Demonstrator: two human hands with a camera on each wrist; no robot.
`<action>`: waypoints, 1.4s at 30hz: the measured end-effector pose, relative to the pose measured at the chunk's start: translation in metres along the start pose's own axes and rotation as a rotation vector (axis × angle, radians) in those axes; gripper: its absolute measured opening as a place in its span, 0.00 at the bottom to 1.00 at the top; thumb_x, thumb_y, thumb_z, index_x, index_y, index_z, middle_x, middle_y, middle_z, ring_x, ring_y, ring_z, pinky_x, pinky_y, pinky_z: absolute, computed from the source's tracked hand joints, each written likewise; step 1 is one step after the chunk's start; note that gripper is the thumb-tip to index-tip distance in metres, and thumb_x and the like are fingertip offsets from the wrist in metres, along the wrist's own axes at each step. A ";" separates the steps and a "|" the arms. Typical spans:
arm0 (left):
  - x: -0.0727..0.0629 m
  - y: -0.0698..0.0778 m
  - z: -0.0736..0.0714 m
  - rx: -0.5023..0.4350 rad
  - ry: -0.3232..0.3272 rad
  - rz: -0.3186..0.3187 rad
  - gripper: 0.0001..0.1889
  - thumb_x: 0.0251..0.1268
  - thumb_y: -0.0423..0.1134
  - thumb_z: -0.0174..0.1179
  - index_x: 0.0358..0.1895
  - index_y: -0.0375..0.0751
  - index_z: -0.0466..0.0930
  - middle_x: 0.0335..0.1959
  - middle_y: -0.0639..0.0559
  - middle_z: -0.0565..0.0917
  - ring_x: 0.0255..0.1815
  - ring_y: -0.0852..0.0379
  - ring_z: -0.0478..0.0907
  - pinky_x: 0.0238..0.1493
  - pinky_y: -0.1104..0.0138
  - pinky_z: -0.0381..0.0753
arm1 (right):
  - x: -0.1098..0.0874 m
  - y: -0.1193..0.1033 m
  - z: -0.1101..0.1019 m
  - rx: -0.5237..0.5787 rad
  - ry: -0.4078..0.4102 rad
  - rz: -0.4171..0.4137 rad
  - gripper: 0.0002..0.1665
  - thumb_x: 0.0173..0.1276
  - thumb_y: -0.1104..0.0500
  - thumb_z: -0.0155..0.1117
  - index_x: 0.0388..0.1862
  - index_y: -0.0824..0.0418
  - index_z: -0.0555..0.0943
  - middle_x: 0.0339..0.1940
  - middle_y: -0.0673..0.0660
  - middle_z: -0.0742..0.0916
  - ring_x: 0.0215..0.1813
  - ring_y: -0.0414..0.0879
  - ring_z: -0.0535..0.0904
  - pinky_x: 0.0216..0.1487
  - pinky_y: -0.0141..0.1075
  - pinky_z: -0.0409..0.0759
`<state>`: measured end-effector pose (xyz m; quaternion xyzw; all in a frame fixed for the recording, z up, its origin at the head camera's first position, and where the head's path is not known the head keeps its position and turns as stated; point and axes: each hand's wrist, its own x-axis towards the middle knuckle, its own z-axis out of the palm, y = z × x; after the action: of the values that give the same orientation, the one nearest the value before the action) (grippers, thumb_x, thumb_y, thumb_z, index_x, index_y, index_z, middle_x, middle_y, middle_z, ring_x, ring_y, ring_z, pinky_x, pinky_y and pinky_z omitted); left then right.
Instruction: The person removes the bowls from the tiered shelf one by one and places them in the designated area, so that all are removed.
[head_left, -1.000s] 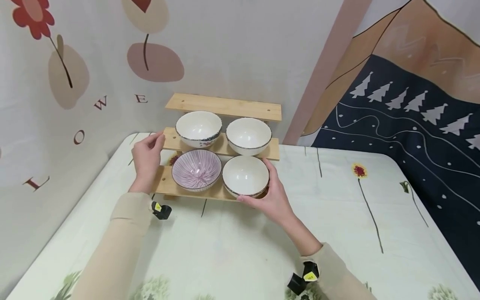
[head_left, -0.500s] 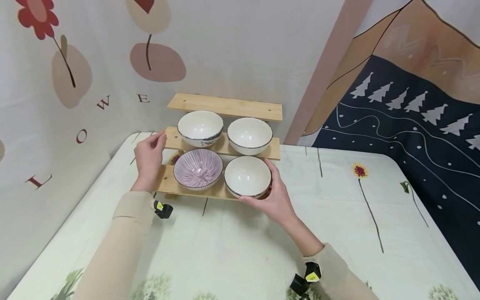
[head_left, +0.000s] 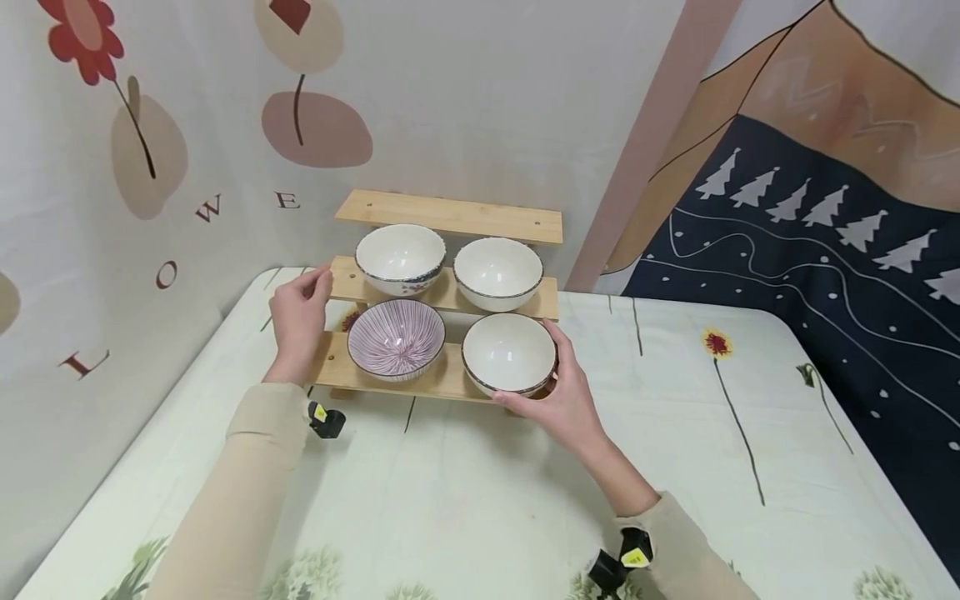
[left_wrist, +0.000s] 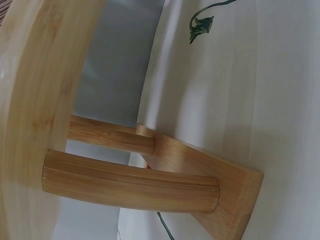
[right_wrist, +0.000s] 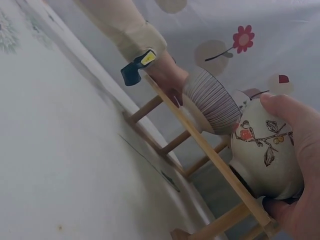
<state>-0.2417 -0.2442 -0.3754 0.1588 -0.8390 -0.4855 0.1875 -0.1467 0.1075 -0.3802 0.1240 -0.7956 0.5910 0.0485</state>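
A stepped wooden rack (head_left: 459, 385) holds two bowls on its lowest board and two on its middle board. My right hand (head_left: 567, 402) grips the front right white bowl (head_left: 510, 354), thumb at the near rim and fingers round the far right side. In the right wrist view, its outer wall shows a branch with leaves (right_wrist: 269, 150). Left of it sits a purple-striped bowl (head_left: 396, 340), a gap between them. Behind stand a white bowl with a blue-patterned outside (head_left: 401, 260) and a dark-rimmed white bowl (head_left: 498, 273). My left hand (head_left: 298, 318) pinches the middle board's left end.
The rack's top board (head_left: 450, 215) bears no bowl. A white flower-printed cloth (head_left: 465, 492) covers the table. Behind the rack hangs a printed fabric wall (head_left: 480, 100); dark fabric with white trees (head_left: 795, 250) hangs at the right.
My right hand has shifted the front right bowl to the right along the lowest board, widening the gap beside the purple-striped bowl. The left hand keeps its place on the rack.
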 end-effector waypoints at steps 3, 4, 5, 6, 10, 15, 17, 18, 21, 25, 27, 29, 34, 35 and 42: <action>-0.001 0.000 0.000 0.001 0.003 0.000 0.24 0.77 0.54 0.48 0.67 0.46 0.76 0.66 0.46 0.79 0.66 0.51 0.78 0.68 0.58 0.81 | 0.000 0.000 -0.003 0.000 0.000 0.010 0.64 0.46 0.62 0.84 0.78 0.53 0.55 0.75 0.55 0.69 0.71 0.55 0.70 0.68 0.51 0.79; -0.001 0.000 0.001 0.001 0.004 0.000 0.24 0.77 0.53 0.48 0.67 0.46 0.76 0.66 0.46 0.79 0.66 0.51 0.78 0.68 0.58 0.81 | -0.001 0.000 -0.005 0.000 0.001 0.015 0.64 0.47 0.62 0.84 0.79 0.53 0.55 0.75 0.56 0.69 0.71 0.56 0.70 0.68 0.52 0.78; -0.001 0.000 0.001 0.002 0.004 -0.003 0.24 0.77 0.54 0.47 0.67 0.46 0.75 0.66 0.46 0.79 0.66 0.51 0.78 0.68 0.58 0.80 | -0.001 0.000 -0.006 0.001 0.001 0.019 0.64 0.47 0.63 0.83 0.79 0.54 0.55 0.76 0.56 0.68 0.72 0.57 0.70 0.69 0.52 0.78; -0.001 0.000 0.001 0.002 0.004 -0.005 0.25 0.78 0.54 0.47 0.68 0.46 0.75 0.66 0.46 0.79 0.66 0.51 0.78 0.68 0.58 0.80 | -0.001 0.000 -0.007 0.007 0.000 0.026 0.64 0.47 0.63 0.83 0.79 0.55 0.54 0.76 0.57 0.68 0.72 0.57 0.70 0.69 0.52 0.78; -0.001 -0.001 0.001 0.002 0.009 0.001 0.24 0.78 0.53 0.47 0.67 0.46 0.76 0.65 0.46 0.80 0.65 0.51 0.79 0.67 0.58 0.81 | -0.002 -0.002 -0.011 0.017 0.004 0.051 0.65 0.48 0.64 0.82 0.80 0.55 0.53 0.77 0.57 0.66 0.72 0.57 0.69 0.70 0.52 0.77; 0.000 -0.002 0.001 0.007 0.012 -0.001 0.24 0.78 0.53 0.46 0.67 0.46 0.76 0.65 0.46 0.80 0.65 0.51 0.79 0.67 0.58 0.81 | -0.004 -0.003 -0.018 0.005 0.014 0.063 0.66 0.48 0.64 0.82 0.81 0.53 0.52 0.78 0.56 0.65 0.72 0.57 0.69 0.71 0.51 0.77; -0.001 -0.002 0.001 0.006 0.011 -0.004 0.24 0.78 0.53 0.46 0.67 0.46 0.75 0.65 0.46 0.80 0.65 0.51 0.79 0.67 0.57 0.81 | -0.005 -0.004 -0.020 0.001 0.019 0.062 0.66 0.48 0.64 0.82 0.81 0.53 0.52 0.78 0.57 0.65 0.72 0.57 0.70 0.71 0.51 0.77; -0.001 -0.001 0.001 0.005 0.009 -0.006 0.24 0.78 0.53 0.46 0.67 0.46 0.75 0.65 0.46 0.80 0.65 0.51 0.79 0.67 0.57 0.81 | -0.005 -0.004 -0.022 -0.003 0.023 0.062 0.66 0.48 0.64 0.82 0.81 0.53 0.52 0.78 0.57 0.65 0.71 0.57 0.70 0.70 0.51 0.78; -0.002 0.000 0.001 0.001 0.004 -0.010 0.24 0.78 0.53 0.46 0.68 0.46 0.75 0.66 0.46 0.79 0.65 0.51 0.79 0.68 0.58 0.81 | -0.006 -0.005 -0.025 -0.010 0.031 0.059 0.66 0.49 0.64 0.82 0.81 0.52 0.52 0.78 0.57 0.65 0.71 0.56 0.70 0.70 0.51 0.78; -0.003 0.000 0.000 0.001 0.003 -0.010 0.24 0.78 0.53 0.46 0.68 0.47 0.75 0.66 0.47 0.79 0.65 0.51 0.79 0.68 0.58 0.81 | -0.006 -0.004 -0.030 -0.021 0.043 0.057 0.66 0.49 0.65 0.82 0.81 0.52 0.52 0.78 0.57 0.65 0.71 0.56 0.70 0.70 0.51 0.78; -0.003 0.000 0.000 0.001 0.003 -0.011 0.25 0.78 0.54 0.45 0.68 0.47 0.74 0.66 0.47 0.79 0.65 0.52 0.79 0.68 0.58 0.81 | -0.007 -0.004 -0.032 -0.028 0.049 0.059 0.66 0.49 0.65 0.81 0.81 0.52 0.52 0.78 0.57 0.65 0.72 0.56 0.70 0.69 0.51 0.78; -0.003 0.000 0.000 0.002 0.003 -0.011 0.25 0.78 0.54 0.45 0.68 0.47 0.74 0.66 0.47 0.79 0.65 0.52 0.79 0.68 0.58 0.81 | -0.007 -0.004 -0.034 -0.036 0.056 0.061 0.65 0.49 0.65 0.81 0.81 0.52 0.52 0.78 0.57 0.66 0.71 0.55 0.70 0.69 0.51 0.78; -0.002 -0.001 0.000 0.003 0.005 -0.011 0.25 0.78 0.54 0.45 0.68 0.47 0.74 0.66 0.47 0.79 0.65 0.52 0.79 0.68 0.58 0.81 | -0.006 -0.005 -0.039 -0.046 0.073 0.062 0.65 0.50 0.65 0.81 0.81 0.52 0.52 0.78 0.57 0.66 0.72 0.55 0.70 0.67 0.40 0.79; -0.002 -0.001 0.000 0.003 0.004 -0.012 0.25 0.78 0.54 0.45 0.68 0.47 0.74 0.66 0.47 0.79 0.65 0.52 0.79 0.68 0.58 0.81 | -0.006 -0.005 -0.040 -0.045 0.077 0.062 0.65 0.50 0.66 0.81 0.81 0.52 0.52 0.78 0.57 0.66 0.72 0.54 0.70 0.66 0.36 0.80; -0.003 0.001 0.000 0.008 0.021 0.014 0.24 0.78 0.53 0.46 0.66 0.46 0.77 0.63 0.47 0.82 0.60 0.51 0.82 0.64 0.58 0.83 | -0.005 -0.006 -0.047 -0.021 0.107 0.066 0.64 0.50 0.68 0.80 0.81 0.53 0.52 0.77 0.57 0.66 0.71 0.53 0.70 0.54 0.13 0.75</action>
<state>-0.2397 -0.2426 -0.3754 0.1590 -0.8399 -0.4793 0.1991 -0.1440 0.1515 -0.3616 0.0653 -0.8017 0.5896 0.0728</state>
